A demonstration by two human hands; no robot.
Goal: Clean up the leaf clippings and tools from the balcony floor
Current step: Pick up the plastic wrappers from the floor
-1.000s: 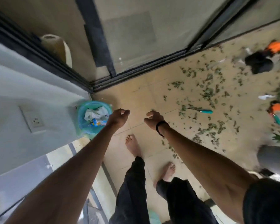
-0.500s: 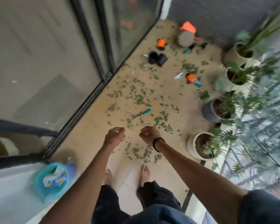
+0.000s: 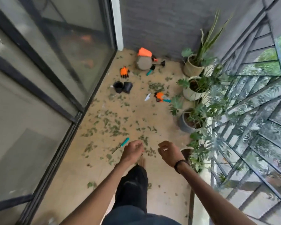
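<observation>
Green leaf clippings point(image 3: 113, 127) lie scattered over the tan balcony floor. A teal-handled hand tool point(image 3: 124, 142) lies just left of my left hand point(image 3: 133, 150). My right hand point(image 3: 169, 153) hangs beside it; both are loosely curled, hold nothing and hover above the clippings. Farther off lie an orange glove point(image 3: 124, 72), two tipped black pots point(image 3: 122, 86), a second orange glove with a teal tool point(image 3: 161, 96), and a white scrap point(image 3: 147, 97). A grey round bag with an orange top point(image 3: 143, 60) sits at the far wall, small tools point(image 3: 151, 70) beside it.
Sliding glass doors point(image 3: 58, 78) run along the left. Several potted plants point(image 3: 193, 90) line the right side in front of a metal railing point(image 3: 250, 119). A grey wall point(image 3: 161, 26) closes the far end. My leg and bare foot point(image 3: 141, 161) are below my hands.
The view has swung from the teal bin in the corner to the length of the balcony. The bin has left the view. My hands stay loosely curled and hold nothing.
</observation>
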